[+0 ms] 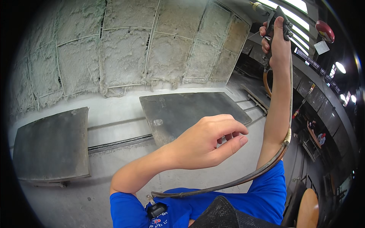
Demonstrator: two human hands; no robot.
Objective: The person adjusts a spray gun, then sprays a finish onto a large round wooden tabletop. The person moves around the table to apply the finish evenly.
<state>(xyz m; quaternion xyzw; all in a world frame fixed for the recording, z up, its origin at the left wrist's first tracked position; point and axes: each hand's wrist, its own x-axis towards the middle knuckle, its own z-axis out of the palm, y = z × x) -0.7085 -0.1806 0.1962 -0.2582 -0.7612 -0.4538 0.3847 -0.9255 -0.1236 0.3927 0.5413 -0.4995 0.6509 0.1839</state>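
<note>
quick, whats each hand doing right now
Left hand: partly open, loosely curled, nothing visible in it.
Right hand: closed, holding a spray gun.

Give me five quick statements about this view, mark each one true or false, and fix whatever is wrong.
1. The right hand holds the spray gun. True.
2. The left hand grips the hose. False: it holds nothing, and its fingers are loosely curled.
3. The left dark panel and the middle dark panel lie apart, with a gap between them. True.
4. The left sleeve is red. False: it is blue.
5. The wall is lined with a rough, fluffy-looking greyish material, divided into sections by thin strips. True.
</note>
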